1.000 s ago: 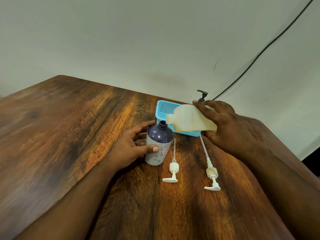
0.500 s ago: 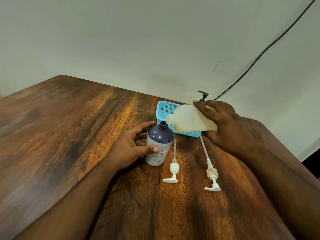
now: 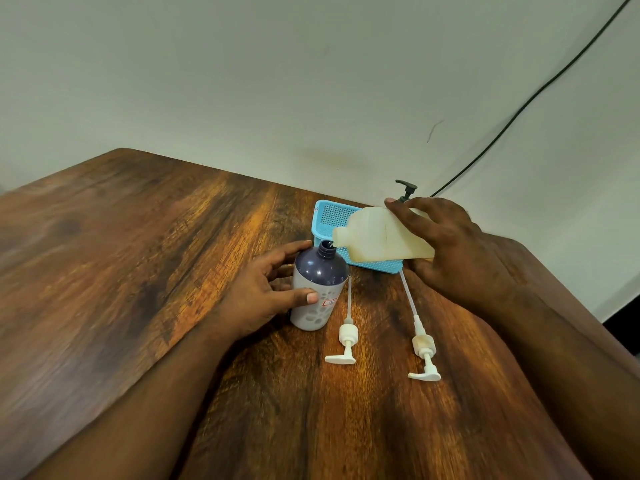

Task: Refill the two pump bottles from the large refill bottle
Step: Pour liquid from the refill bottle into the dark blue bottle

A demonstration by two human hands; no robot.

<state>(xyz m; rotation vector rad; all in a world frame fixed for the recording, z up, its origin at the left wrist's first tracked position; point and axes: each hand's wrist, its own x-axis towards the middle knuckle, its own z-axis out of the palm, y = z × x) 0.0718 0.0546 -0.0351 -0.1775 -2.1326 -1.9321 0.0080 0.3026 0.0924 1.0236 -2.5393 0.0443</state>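
Two white pump heads (image 3: 343,341) lie flat on the table (image 3: 138,271), nearer than both grips. Left hand (image 3: 263,292) wraps the upright dark-topped, grey-bodied bottle (image 3: 317,289), cap off. Right hand (image 3: 446,244) grips the cream refill bottle (image 3: 377,237), tipped sideways, spout at the open neck. Blue basket (image 3: 329,216) behind.

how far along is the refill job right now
Done: two white pump heads lie unscrewed on the wooden table. In hand: right hand tips the cream refill bottle over the dark-topped bottle, steadied by the left hand. Left: second bottle, refitting pumps.
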